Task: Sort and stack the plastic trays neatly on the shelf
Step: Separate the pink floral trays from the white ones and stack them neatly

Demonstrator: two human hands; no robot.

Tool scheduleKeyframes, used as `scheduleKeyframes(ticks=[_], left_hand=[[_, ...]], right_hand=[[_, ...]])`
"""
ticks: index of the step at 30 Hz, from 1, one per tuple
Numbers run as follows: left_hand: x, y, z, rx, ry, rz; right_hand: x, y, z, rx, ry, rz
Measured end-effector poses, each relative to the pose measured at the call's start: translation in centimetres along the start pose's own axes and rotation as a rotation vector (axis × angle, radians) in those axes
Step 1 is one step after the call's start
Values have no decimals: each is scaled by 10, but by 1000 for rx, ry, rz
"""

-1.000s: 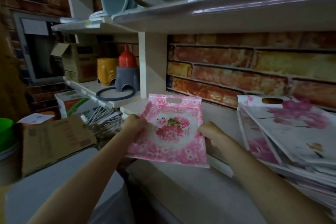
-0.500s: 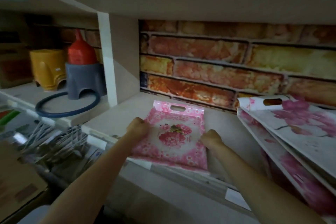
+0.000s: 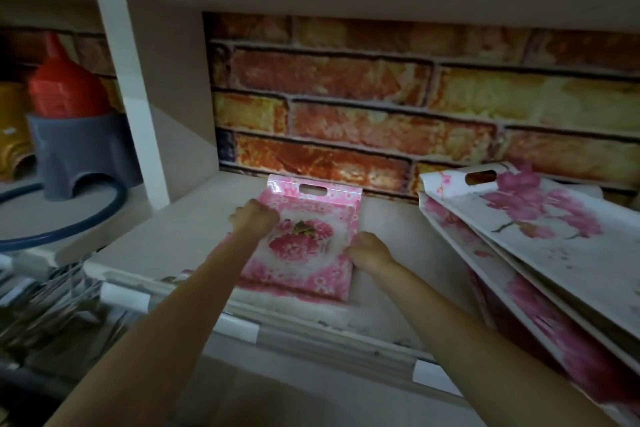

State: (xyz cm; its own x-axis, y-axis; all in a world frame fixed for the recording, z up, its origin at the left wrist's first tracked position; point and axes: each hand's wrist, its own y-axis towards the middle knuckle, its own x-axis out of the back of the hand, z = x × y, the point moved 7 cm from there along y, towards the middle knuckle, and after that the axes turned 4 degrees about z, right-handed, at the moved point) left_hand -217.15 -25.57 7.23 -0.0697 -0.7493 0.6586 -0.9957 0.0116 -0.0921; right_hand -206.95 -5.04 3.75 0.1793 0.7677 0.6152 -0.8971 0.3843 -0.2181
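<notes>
A small pink floral plastic tray (image 3: 313, 218) with a handle slot lies on the white shelf (image 3: 194, 236), close to the brick-patterned back wall. My left hand (image 3: 256, 218) grips its left edge and my right hand (image 3: 369, 253) grips its right edge. Both hands have curled fingers. To the right, a leaning pile of larger white trays with pink blossoms (image 3: 540, 239) rests on the same shelf, apart from the pink tray.
A white upright divider (image 3: 135, 107) bounds the shelf bay on the left. Beyond it stand a grey stool with a red funnel-shaped item (image 3: 76, 135), a yellow item and a blue ring (image 3: 69, 225). An upper shelf board hangs overhead. Metal wire goods lie at the lower left.
Both hands have pushed the pink tray forward from above the shelf's front edge to deep on the shelf near the brick wall. The view has moved closer and lower.
</notes>
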Motion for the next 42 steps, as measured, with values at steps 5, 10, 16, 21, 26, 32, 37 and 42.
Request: scheduleKeyframes(ticks=[5,10,16,21,26,32,37,42], left_hand=[[-24,-57,-54,-126,-267,119],[-52,-120,-112,-221,-527,221],[-95,-221,-176,-334,-742,301],[-136,-309,-216,-391,-787,385],[-180,-396,-248,-456,-712,439],[-231,-490,-277,-524,-682,490],[-275,-547,-299,-600,-583,543],[-334,-568,-325,-611,-498,638]], right_hand=[[15,-38,12,50,20,14],[76,-104,24,169,26,-115],[150,-183,-2,236,86,-188],[207,-252,-52,253,182,-294],[266,-319,-109,210,198,-376],[321,-393,-190,105,207,-448],[364,-428,-245,44,263,-532],[397,-443,-298,-37,324,-567]])
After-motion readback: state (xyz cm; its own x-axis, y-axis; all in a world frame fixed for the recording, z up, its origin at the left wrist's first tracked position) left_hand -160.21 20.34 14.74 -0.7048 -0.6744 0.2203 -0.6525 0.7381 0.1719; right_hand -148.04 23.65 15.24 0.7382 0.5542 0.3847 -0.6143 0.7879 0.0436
